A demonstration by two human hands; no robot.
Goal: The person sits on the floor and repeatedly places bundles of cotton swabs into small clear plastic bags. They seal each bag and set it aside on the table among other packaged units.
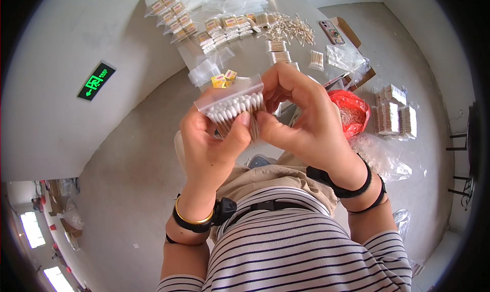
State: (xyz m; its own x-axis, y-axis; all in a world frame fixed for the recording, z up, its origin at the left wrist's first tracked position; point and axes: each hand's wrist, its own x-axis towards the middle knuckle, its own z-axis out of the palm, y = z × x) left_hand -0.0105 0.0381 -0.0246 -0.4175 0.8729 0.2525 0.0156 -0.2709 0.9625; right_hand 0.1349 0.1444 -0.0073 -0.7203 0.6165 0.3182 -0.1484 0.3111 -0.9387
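Cotton swabs (232,108), clear bag (229,94), yellow printed labels (218,81), green sign (97,80)

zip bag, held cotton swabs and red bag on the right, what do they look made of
Zip bag: likely plastic film, see-through with a slight sheen. Cotton swabs: matte, fluffy white tips, likely cotton; tan sticks, wood or bamboo perhaps. Red bag: thin, shiny, crinkled film, probably plastic.

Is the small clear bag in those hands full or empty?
Looks well filled: white-tipped cotton swabs crowd together inside the clear bag between the left hand and right hand.
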